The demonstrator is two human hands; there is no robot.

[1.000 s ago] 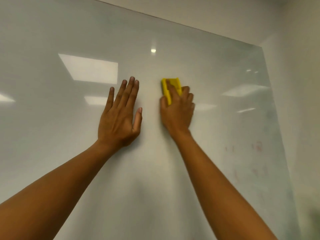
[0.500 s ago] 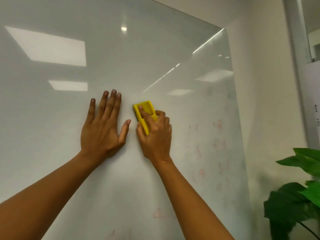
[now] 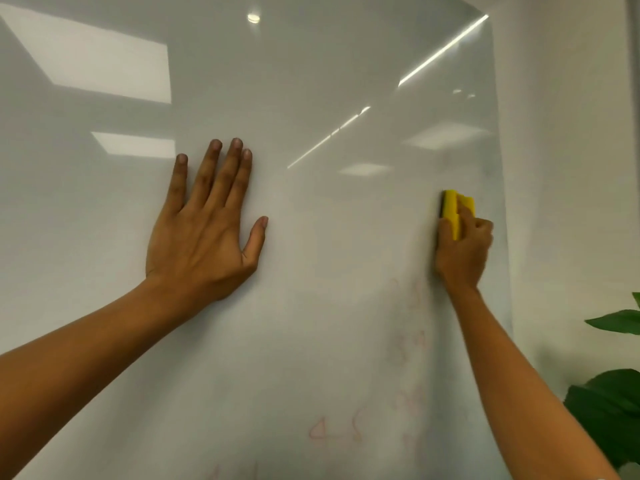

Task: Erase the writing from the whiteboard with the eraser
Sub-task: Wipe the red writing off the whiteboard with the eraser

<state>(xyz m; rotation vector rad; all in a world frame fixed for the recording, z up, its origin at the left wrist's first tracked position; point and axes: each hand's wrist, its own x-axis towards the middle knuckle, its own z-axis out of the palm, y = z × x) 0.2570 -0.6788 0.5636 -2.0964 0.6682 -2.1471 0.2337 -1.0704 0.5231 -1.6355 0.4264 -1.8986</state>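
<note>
Left hand (image 3: 204,244) flat on the whiteboard (image 3: 311,81), fingers (image 3: 221,174) spread and empty, right hand (image 3: 462,252) gripping the yellow eraser (image 3: 452,211) pressed near the board's right edge, faint red writing (image 3: 336,429) below

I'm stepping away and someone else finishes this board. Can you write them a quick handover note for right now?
Left hand: open, flat against the whiteboard.
Right hand: gripping the yellow eraser, pressed to the board near its right edge.
Done: upper board looks clean.
Left: faint red writing low on the board and more faint marks below the eraser.
</note>
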